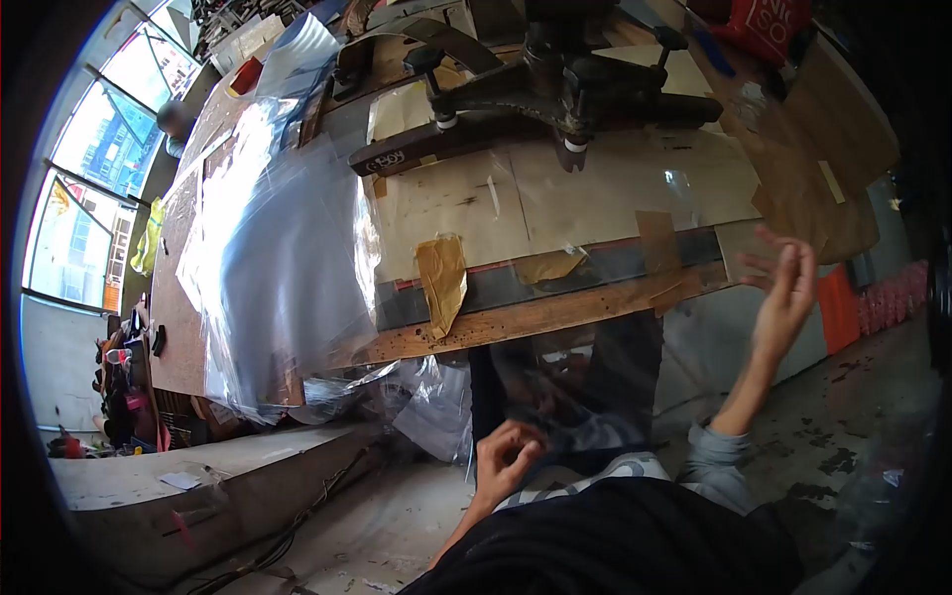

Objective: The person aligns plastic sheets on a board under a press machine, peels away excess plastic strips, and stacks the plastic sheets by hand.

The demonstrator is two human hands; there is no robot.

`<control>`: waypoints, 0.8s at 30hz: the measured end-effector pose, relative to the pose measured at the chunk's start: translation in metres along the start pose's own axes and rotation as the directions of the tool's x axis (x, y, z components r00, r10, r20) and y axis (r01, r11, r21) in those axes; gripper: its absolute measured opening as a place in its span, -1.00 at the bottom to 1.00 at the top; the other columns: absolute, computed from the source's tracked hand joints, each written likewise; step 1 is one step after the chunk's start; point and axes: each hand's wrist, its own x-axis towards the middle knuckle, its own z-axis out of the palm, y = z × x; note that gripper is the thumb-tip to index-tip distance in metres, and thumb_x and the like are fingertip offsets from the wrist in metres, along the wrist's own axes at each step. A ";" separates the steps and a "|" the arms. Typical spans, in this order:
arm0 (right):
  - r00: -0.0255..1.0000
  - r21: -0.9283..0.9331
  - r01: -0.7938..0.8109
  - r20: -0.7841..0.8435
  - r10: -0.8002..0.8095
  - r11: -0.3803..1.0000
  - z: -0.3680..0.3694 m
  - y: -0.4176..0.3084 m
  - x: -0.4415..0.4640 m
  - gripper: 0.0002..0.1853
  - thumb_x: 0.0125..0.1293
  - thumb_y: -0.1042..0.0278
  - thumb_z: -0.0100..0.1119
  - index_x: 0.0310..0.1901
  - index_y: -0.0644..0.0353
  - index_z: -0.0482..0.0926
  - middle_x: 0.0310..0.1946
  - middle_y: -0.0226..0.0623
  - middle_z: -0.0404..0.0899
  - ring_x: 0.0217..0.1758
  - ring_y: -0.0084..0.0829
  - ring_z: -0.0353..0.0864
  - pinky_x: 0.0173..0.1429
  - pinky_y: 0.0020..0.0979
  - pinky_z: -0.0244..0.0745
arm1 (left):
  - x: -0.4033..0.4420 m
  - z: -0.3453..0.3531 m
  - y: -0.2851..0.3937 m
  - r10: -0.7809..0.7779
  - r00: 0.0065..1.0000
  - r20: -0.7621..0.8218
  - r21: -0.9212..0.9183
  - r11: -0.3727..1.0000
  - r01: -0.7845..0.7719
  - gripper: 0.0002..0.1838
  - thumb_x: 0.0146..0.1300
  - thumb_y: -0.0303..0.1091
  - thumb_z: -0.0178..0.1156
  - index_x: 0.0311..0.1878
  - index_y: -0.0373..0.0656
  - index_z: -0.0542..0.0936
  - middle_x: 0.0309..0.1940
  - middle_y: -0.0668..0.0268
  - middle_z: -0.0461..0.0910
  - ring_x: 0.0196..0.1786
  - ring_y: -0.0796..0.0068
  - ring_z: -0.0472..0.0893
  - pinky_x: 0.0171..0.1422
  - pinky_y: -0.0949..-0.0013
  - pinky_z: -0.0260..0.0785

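My left hand [507,460] is low in front of my body, below the table's front edge. Its fingers are curled in towards the thumb, and I cannot make out anything between them. At the table's right front corner is my right hand [784,278], raised with its fingers apart and nothing visible in them. A worktable [555,305] with a wooden front edge lies ahead, topped by cream-coloured boards [456,213] with brown tape [440,283] stuck on them. Across the boards stands a dark metal clamp frame [521,94] with black knobs.
A stack of clear plastic sheets [283,258] covers the table's left side and hangs over its edge. Crumpled clear plastic [434,412] lies beneath. A red bag [764,32] is at the back right. Another person [177,124] is far left, near the windows.
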 end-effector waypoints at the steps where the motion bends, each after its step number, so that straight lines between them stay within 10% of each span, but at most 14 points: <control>1: 0.998 -0.004 0.048 -0.035 -0.048 0.999 -0.007 0.000 0.007 -0.72 0.54 0.19 -0.18 0.02 0.24 0.36 -0.05 -0.07 0.64 -0.35 -0.34 0.73 -0.41 -0.55 0.56 | -0.003 -0.004 -0.002 0.009 0.999 0.052 0.009 1.000 -0.010 -0.79 0.20 -0.36 0.24 -0.47 -0.30 0.60 -0.26 0.15 0.63 -0.21 0.33 0.63 -0.12 0.45 0.43; 2: 0.993 -0.007 0.096 -0.068 -0.096 0.995 -0.010 -0.001 0.011 -0.73 0.55 0.21 -0.20 0.02 0.24 0.36 -0.05 -0.07 0.65 -0.36 -0.35 0.73 -0.42 -0.55 0.55 | -0.004 -0.009 -0.001 0.038 0.988 0.153 -0.004 0.999 -0.037 -0.85 0.18 -0.38 0.21 -0.33 -0.31 0.58 -0.18 0.10 0.61 -0.13 0.25 0.61 -0.05 0.36 0.43; 7: 0.854 0.183 0.427 0.241 -0.462 0.885 -0.026 -0.022 0.002 -0.79 0.55 0.38 -0.32 -0.02 0.25 0.35 -0.16 0.10 0.65 -0.44 -0.31 0.72 -0.45 -0.54 0.52 | 0.034 -0.025 0.051 0.561 0.758 -0.333 0.582 0.755 -0.303 -0.69 0.15 -0.40 0.22 -0.03 -0.25 0.50 0.08 0.01 0.52 0.13 0.07 0.53 0.25 0.15 0.34; 13: 0.912 0.228 0.334 0.169 -0.375 0.915 -0.047 -0.036 -0.013 -0.76 0.55 0.31 -0.27 0.02 0.26 0.37 -0.20 0.08 0.66 -0.48 -0.31 0.70 -0.48 -0.52 0.52 | 0.144 0.015 0.104 0.604 0.768 0.213 0.710 0.444 -0.546 -0.47 0.24 -0.21 0.23 0.26 -0.11 0.41 0.32 -0.04 0.30 0.37 -0.10 0.29 0.43 0.02 0.17; 18: 0.812 -0.011 0.285 -0.529 -0.248 0.958 -0.216 -0.004 0.041 -0.59 0.48 0.11 -0.01 0.16 0.26 0.37 0.10 -0.12 0.55 -0.10 -0.31 0.67 -0.10 -0.43 0.60 | 0.164 0.015 0.079 0.589 0.745 0.312 0.813 0.240 -0.531 -0.37 0.21 -0.09 0.25 0.32 -0.07 0.37 0.37 -0.04 0.22 0.44 -0.07 0.20 0.47 0.01 0.11; 24: 0.479 -0.727 0.488 -0.239 -0.845 0.483 -0.308 -0.031 0.045 -0.70 0.50 0.40 -0.16 -0.03 0.50 0.47 -0.02 0.14 0.59 -0.07 -0.10 0.68 0.03 -0.28 0.60 | 0.171 0.004 0.085 0.538 0.779 0.322 0.845 0.208 -0.493 -0.41 0.23 -0.06 0.18 0.31 -0.01 0.37 0.38 0.05 0.24 0.47 0.06 0.18 0.53 -0.02 -0.02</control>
